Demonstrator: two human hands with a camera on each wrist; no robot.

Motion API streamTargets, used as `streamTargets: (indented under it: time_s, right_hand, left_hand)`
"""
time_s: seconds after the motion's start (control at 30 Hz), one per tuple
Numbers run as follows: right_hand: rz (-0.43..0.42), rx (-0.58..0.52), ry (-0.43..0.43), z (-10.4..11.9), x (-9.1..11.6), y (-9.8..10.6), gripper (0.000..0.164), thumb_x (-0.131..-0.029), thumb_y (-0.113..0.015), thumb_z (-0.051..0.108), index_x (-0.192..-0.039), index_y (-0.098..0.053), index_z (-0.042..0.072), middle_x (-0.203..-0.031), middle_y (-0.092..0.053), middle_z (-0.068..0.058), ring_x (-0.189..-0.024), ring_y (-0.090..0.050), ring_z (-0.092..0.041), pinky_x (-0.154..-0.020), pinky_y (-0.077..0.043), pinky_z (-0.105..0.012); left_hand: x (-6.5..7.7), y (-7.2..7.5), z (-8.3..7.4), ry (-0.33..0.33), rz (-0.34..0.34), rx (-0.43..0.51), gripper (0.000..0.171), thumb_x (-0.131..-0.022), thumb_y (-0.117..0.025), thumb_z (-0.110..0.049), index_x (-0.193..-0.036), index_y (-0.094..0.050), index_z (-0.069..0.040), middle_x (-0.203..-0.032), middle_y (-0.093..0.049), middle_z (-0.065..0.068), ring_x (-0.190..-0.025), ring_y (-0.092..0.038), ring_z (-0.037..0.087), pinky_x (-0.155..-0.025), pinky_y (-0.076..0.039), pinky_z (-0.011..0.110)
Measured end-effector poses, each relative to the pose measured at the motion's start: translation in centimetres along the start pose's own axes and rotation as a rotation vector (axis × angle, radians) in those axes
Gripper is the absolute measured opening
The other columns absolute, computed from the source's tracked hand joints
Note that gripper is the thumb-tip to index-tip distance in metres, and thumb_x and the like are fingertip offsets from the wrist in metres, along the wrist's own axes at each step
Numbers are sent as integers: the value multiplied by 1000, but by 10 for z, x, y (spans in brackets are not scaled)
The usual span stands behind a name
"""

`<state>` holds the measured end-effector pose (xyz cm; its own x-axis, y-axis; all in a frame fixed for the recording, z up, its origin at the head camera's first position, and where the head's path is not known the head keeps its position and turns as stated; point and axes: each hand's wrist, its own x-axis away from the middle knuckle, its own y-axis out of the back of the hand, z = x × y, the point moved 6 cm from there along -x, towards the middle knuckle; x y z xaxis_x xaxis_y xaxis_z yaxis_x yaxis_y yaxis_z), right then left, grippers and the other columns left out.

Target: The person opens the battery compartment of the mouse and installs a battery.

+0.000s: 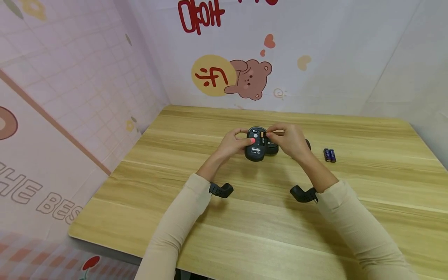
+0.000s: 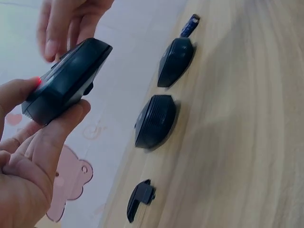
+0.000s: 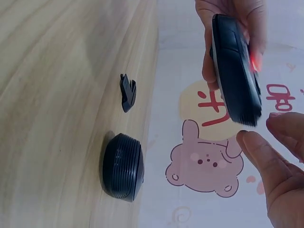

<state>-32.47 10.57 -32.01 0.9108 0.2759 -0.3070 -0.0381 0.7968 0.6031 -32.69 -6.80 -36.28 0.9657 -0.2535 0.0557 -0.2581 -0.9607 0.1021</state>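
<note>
My left hand [image 1: 232,146] grips a black computer mouse [image 1: 254,154] above the table, thumb on its upturned underside. The mouse's battery compartment lies open, and a battery [image 1: 262,137] with a copper-coloured end shows inside. At the compartment's right edge is my right hand [image 1: 290,140], thumb and forefinger reaching toward the battery. From the right wrist view, the right fingertips [image 3: 244,135] stand apart near the end of the mouse, nothing visible between them. A small black cover piece [image 2: 141,194] lies on the table beneath the hands.
Two more black mice, one nearer [image 2: 156,121] and one farther [image 2: 175,61], rest on the wooden table [image 1: 266,233]. Two purple-blue batteries [image 1: 329,155] lie side by side at the right. A printed cloth [image 1: 325,89] hangs behind the table's back edge.
</note>
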Motion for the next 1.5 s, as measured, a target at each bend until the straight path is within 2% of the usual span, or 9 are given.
streamTargets:
  time_s: [0.2, 0.33, 0.6, 0.77, 0.9, 1.07, 1.3, 1.4, 1.5]
  right_hand:
    - [-12, 6, -5, -6, 2, 5, 18, -92, -63, 13, -104, -69, 1, -109, -66, -17, -102, -63, -37, -81, -54, -46]
    - [-16, 17, 18, -9, 3, 7, 18, -92, -63, 13, -103, -69, 0, -110, -66, -17, -98, -64, -36, -79, -55, -45]
    - [20, 26, -24, -18, 5, 5, 18, -93, -62, 15, -105, -69, 3, -116, -63, -16, -100, -64, -36, -77, -55, -45]
    - [27, 39, -31, -20, 5, 4, 19, -93, -62, 15, -106, -70, 2, -114, -64, -17, -99, -64, -36, -77, -56, -45]
    - [36, 36, -32, -20, 6, 4, 20, -93, -63, 14, -106, -70, 1, -112, -65, -17, -98, -64, -36, -76, -56, -45]
    - [45, 28, -48, -22, 7, 3, 21, -93, -62, 13, -108, -69, 0, -113, -64, -18, -99, -64, -35, -76, -56, -45]
    - [44, 3, -32, -22, 8, -1, 17, -92, -62, 7, -106, -69, 0, -111, -65, -19, -97, -65, -36, -75, -56, -44]
    - [47, -10, -39, -23, 8, -3, 18, -93, -59, 6, -107, -68, -2, -109, -65, -20, -96, -65, -36, -73, -57, -43]
    - [46, -23, -42, -24, 7, -6, 19, -94, -57, 3, -108, -67, -4, -107, -65, -22, -94, -66, -35, -72, -57, -41]
  left_hand:
    - [-6, 26, 1, 4, -144, 67, 46, -90, -65, -10, -134, -51, -3, -111, -63, 23, -92, -67, 30, -82, -55, 39]
    - [-10, 46, 4, 16, -227, 80, 46, -90, -66, -14, -133, -53, -3, -116, -62, 20, -94, -66, 28, -82, -55, 34]
    - [-14, 74, 18, 63, -307, 58, 42, -92, -64, -15, -132, -55, -4, -126, -58, 17, -103, -63, 28, -84, -54, 33]
    - [-16, 84, 31, 111, -363, -29, 43, -92, -64, -18, -132, -55, -7, -133, -53, 16, -108, -60, 27, -89, -51, 38]
    - [-18, 91, 42, 154, -399, -122, 43, -90, -67, -22, -130, -57, -8, -132, -53, 17, -110, -59, 25, -88, -52, 36]
    - [-21, 94, 54, 182, -409, -182, 43, -89, -69, -23, -127, -60, -6, -129, -56, 18, -109, -59, 24, -85, -53, 32]
    - [-22, 94, 58, 198, -418, -247, 41, -89, -69, -22, -125, -61, -5, -125, -59, 18, -103, -63, 24, -74, -56, 28]
    - [-22, 95, 60, 197, -429, -267, 41, -89, -69, -22, -125, -61, -5, -126, -58, 18, -106, -62, 26, -79, -55, 31]
    - [-21, 96, 58, 174, -450, -335, 41, -89, -69, -23, -123, -61, -2, -126, -57, 19, -115, -56, 29, -91, -50, 34]
